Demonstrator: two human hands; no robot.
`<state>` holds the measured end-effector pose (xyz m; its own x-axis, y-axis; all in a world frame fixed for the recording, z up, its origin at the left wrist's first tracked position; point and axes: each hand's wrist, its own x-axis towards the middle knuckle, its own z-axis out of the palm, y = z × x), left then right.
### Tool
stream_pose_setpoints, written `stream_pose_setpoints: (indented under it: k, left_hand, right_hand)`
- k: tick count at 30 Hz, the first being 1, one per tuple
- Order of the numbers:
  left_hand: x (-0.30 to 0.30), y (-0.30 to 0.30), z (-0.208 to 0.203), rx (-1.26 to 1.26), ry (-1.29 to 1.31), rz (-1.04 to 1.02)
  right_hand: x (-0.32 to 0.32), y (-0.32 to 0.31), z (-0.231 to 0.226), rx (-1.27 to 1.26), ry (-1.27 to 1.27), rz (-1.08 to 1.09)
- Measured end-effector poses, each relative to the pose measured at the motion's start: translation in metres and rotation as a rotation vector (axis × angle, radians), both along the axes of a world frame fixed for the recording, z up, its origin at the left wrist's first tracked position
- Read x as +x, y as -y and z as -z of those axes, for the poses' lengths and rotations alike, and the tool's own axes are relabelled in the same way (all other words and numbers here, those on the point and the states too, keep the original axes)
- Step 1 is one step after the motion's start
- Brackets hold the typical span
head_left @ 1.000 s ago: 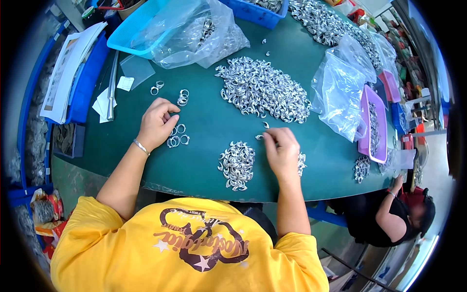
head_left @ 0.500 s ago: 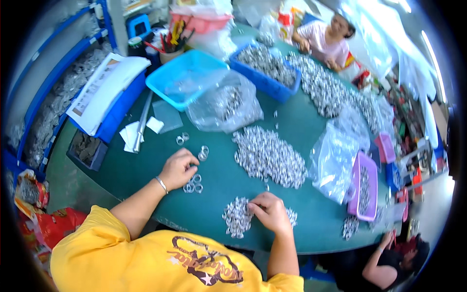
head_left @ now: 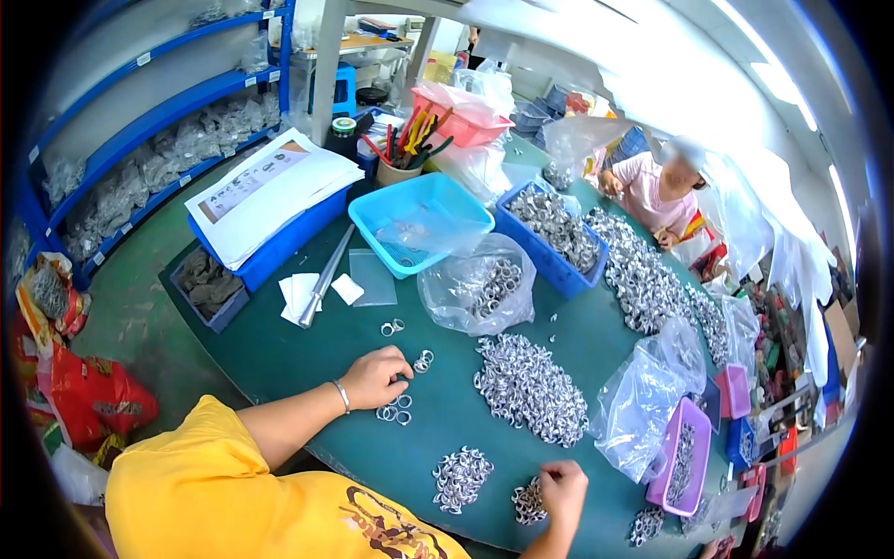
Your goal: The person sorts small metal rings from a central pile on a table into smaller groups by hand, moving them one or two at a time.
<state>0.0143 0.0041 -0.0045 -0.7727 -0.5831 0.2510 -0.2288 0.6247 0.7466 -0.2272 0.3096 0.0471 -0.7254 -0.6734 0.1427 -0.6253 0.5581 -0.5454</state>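
Observation:
My left hand (head_left: 374, 377) rests on the green table with its fingers curled; what they hold, if anything, is hidden. Beside it lie a few metal rings (head_left: 395, 410) near the palm, a couple of overlapping rings (head_left: 424, 361) by the fingertips and a pair of rings (head_left: 392, 327) farther off. My right hand (head_left: 565, 489) is closed just right of a small pile of rings (head_left: 529, 503); its fingertips are too hidden to show anything held. Left of that is another small heap of rings (head_left: 462, 480). A larger heap of rings (head_left: 531, 389) spreads beyond both hands.
Behind stand a light-blue basin (head_left: 372, 233), a bag of rings (head_left: 447, 303) and a blue bin (head_left: 582, 279). A tapered metal rod (head_left: 326, 278) lies by paper squares. A purple basket (head_left: 708, 447) sits right. Across the table a person in pink (head_left: 652, 191) sits by a long heap.
My right hand has moved from the left heap of rings to the right side of the smaller pile. The view has tilted up; my left hand stays by the loose rings.

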Motion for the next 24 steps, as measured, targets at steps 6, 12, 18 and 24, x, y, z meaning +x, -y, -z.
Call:
stream_pose_setpoints:
  k: [6,12,18,24]
  left_hand:
    - [0.004,-0.004,0.0,-0.024,-0.024,-0.005]
    - [0.006,-0.001,0.007,-0.053,-0.064,0.003]
    - [0.0,0.002,-0.009,-0.098,-0.098,-0.002]
    - [-0.003,0.006,0.006,0.105,-0.07,0.003]
  right_hand:
    - [-0.005,-0.024,-0.004,0.112,-0.027,-0.052]
    - [0.022,0.079,-0.002,-0.138,-0.235,-0.512]
    - [0.002,0.09,0.01,-0.124,-0.216,-0.615]
    - [-0.002,0.05,0.013,-0.112,-0.062,-0.429]
